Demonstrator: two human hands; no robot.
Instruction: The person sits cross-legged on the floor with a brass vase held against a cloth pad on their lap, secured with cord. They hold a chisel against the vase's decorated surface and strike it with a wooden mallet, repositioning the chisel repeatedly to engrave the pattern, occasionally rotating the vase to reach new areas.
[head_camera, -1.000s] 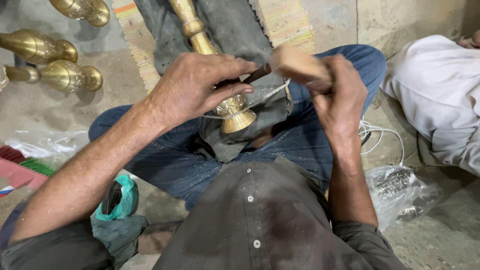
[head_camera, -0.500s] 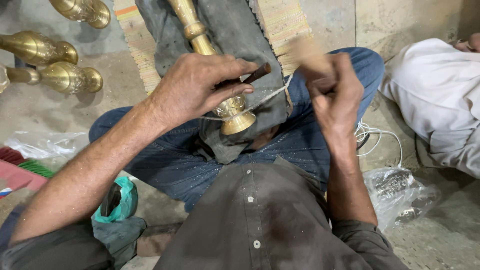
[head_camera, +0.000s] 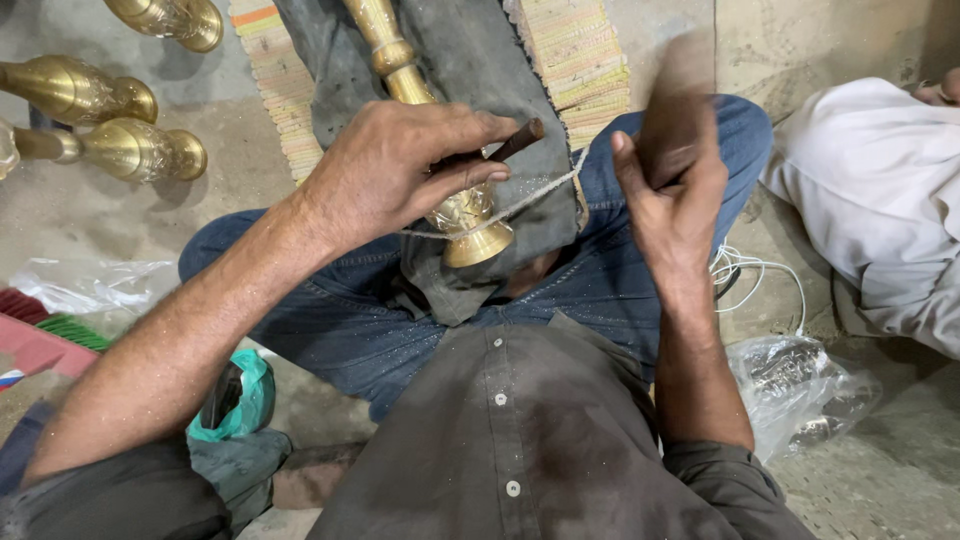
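Note:
A long turned brass piece (head_camera: 400, 70) lies on a grey cloth (head_camera: 480, 60) across my lap, its flared end (head_camera: 478, 242) toward me. My left hand (head_camera: 400, 170) rests on the flared end and pinches a short dark chisel (head_camera: 515, 140) against it. A thin white string (head_camera: 520, 200) runs over the brass by the chisel. My right hand (head_camera: 670, 200) is raised to the right of the brass, gripping a wooden mallet (head_camera: 675, 110) that is blurred by motion.
Several finished brass pieces (head_camera: 130, 145) lie on the floor at upper left. A striped mat (head_camera: 580, 50) lies under the cloth. Another person in white (head_camera: 880, 200) sits at right. A clear plastic bag (head_camera: 800, 390) and white cord (head_camera: 750, 270) lie beside my right knee.
My right hand has swung the mallet up and away from the chisel head. My left hand and the chisel have stayed on the brass.

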